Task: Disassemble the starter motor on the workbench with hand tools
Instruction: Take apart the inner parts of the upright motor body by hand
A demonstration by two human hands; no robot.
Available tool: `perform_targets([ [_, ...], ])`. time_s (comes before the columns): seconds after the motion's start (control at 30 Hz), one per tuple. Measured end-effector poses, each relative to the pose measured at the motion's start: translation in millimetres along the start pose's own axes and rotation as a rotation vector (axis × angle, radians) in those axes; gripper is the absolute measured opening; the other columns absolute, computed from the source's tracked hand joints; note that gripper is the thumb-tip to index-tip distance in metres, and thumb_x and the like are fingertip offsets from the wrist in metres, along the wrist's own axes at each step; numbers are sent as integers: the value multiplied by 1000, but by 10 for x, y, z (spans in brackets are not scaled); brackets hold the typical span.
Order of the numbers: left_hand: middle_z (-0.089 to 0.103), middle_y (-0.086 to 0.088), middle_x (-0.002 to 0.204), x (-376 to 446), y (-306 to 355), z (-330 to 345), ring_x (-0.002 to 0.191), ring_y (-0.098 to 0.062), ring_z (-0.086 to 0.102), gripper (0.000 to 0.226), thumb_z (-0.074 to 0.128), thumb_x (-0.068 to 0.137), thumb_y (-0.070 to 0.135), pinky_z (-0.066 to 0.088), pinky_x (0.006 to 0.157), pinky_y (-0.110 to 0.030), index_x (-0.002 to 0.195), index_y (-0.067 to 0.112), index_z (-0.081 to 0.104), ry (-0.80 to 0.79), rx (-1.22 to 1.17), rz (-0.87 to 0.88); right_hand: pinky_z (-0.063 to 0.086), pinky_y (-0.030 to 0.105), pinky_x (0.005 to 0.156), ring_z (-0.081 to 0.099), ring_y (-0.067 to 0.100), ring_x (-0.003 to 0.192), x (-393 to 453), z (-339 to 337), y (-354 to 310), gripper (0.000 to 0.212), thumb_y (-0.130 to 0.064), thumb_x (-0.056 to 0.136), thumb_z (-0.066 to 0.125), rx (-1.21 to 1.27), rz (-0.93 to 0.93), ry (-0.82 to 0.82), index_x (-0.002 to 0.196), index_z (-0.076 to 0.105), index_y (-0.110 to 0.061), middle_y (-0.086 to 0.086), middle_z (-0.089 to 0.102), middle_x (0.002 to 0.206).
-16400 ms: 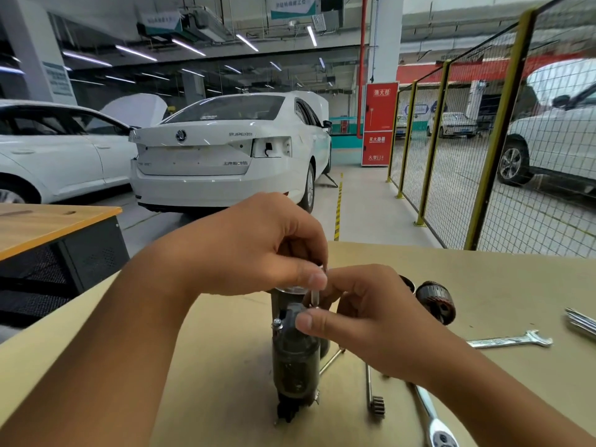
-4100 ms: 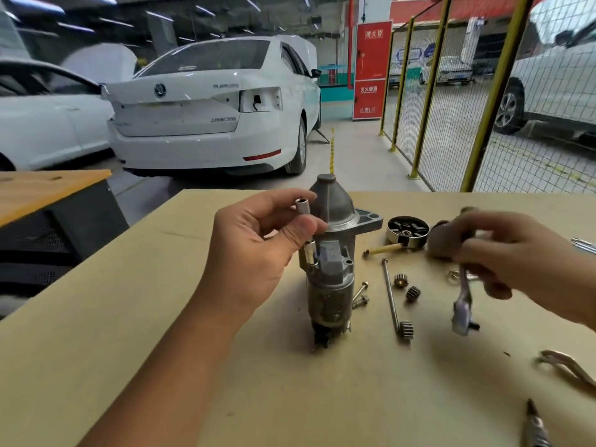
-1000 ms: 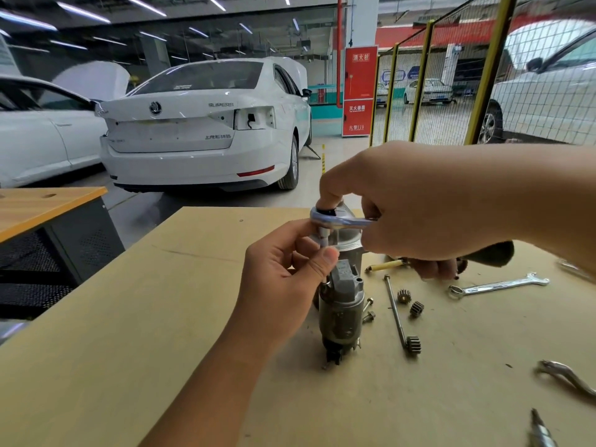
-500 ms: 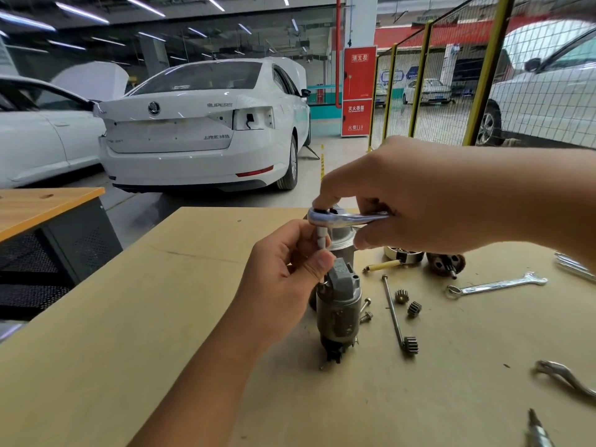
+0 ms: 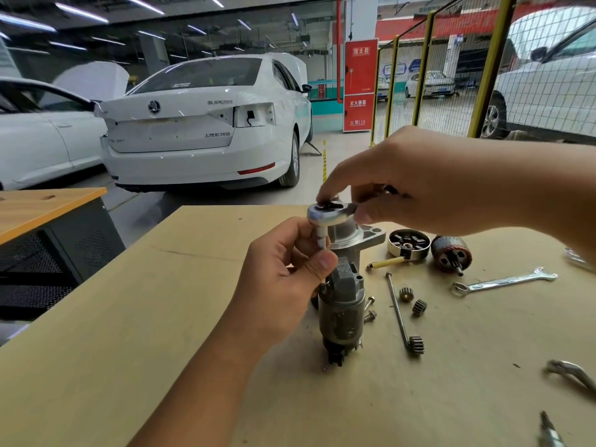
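On the tan surface [image 5: 129,350], the left hand [image 5: 283,279] pinches the socket [image 5: 320,241] above the upright starter motor [image 5: 340,311]. The right hand [image 5: 419,185] grips the ratchet [image 5: 329,212] seated on that socket. Farther right lie gears [image 5: 419,307], an armature [image 5: 451,254] and a spanner [image 5: 503,280].

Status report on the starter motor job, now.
Right hand grips ratchet, fingertip on its head. Left hand pinches socket under it, beside upright starter motor. Nothing blocking; loose gears lie clear to the right.
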State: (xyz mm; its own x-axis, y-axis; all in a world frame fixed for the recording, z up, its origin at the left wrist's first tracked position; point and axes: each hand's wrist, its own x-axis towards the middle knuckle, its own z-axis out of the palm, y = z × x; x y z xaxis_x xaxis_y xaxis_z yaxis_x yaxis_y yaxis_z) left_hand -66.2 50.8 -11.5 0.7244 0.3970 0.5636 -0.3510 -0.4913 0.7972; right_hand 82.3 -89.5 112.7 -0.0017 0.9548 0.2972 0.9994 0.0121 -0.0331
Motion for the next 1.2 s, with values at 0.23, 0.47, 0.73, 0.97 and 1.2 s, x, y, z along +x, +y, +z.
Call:
perform_targets([
  [0.23, 61, 11, 70, -9, 32, 32, 57, -6, 51, 14, 70, 83, 36, 47, 53, -17, 88, 49, 69, 37, 26, -8, 51, 30, 59, 55, -2, 66, 32, 146, -228, 36, -31, 82, 83, -47, 27, 140, 109, 60, -38, -15, 66, 80],
  [0.47, 62, 12, 68, -9, 26, 53, 55, -6, 52, 24, 75, 92, 15, 46, 52, -16, 88, 38, 68, 86, 68, -33, 34, 14, 47, 48, 1, 68, -9, 37, -424, 19, -26, 93, 71, -163, 98, 59, 103, 55, -30, -15, 51, 81],
  [0.73, 73, 10, 81, 14, 78, -30, 68, -10, 59, 30, 71, 95, 9, 50, 56, -19, 89, 38, 71, 16, 149, -77, 46, 30, 81, 64, 14, 97, 63, -64, -410, 22, -35, 102, 52, -284, -7, -102, 122, 63, -35, -13, 63, 101],
  [0.97, 74, 0, 82, 11, 84, -58, 72, -15, 65, 33, 71, 93, 1, 53, 51, -23, 85, 33, 76, 9, 55, -122, 49, 22, 68, 60, 0, 74, 67, -100, -350, 13, -29, 98, 61, -130, 11, 8, 109, 68, -30, -19, 62, 87],
  [1.2, 72, 1, 79, -1, 46, -59, 70, -10, 65, 22, 76, 88, 3, 53, 50, -25, 88, 25, 76, 28, 46, -72, 57, 19, 49, 67, -3, 67, -292, -56, -9, 27, -31, 79, 77, 259, 338, 316, 92, 59, -46, -9, 70, 77],
])
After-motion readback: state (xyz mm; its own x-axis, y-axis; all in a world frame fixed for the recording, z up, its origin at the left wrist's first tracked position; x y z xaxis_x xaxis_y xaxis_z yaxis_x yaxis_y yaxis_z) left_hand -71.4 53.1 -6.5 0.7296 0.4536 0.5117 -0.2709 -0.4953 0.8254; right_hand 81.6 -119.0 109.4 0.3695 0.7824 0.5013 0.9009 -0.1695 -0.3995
